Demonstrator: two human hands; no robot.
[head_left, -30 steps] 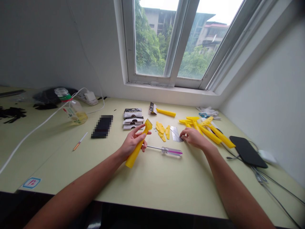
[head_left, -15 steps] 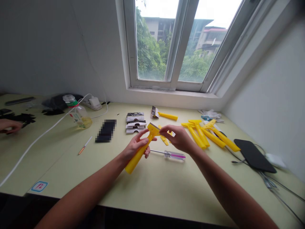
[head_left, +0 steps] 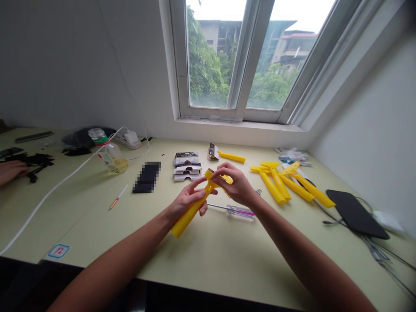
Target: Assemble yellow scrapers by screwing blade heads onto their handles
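Note:
My left hand (head_left: pixel 191 200) is wrapped round the yellow scraper (head_left: pixel 186 220), gripping it near the neck with the head tilted up and away. A dark blade edge shows at the scraper's head. My right hand (head_left: pixel 234 184) is closed in a pinch over that head, its fingertips touching it; whatever they hold is hidden. Beneath my hands lies a screwdriver (head_left: pixel 239 212) with a clear and purple handle. Small yellow parts (head_left: pixel 227 180) sit on the table behind my right hand. Tiny metal pieces, perhaps screws (head_left: pixel 258 191), lie just right of it.
Several yellow scrapers (head_left: pixel 271 186) lie to the right, beside a black device (head_left: pixel 356 213) with cables. Stacked small boxes (head_left: pixel 187 167) and another scraper (head_left: pixel 232 157) are behind. Leftward are a phone-like dark object (head_left: pixel 147 177), a cigarette (head_left: pixel 118 197), a bottle (head_left: pixel 112 158) and another person's hand (head_left: pixel 13 171).
My right hand has moved left across the scraper's head and now covers more of it. My left hand keeps its grip. The view has shifted slightly, and the other person's hand has moved.

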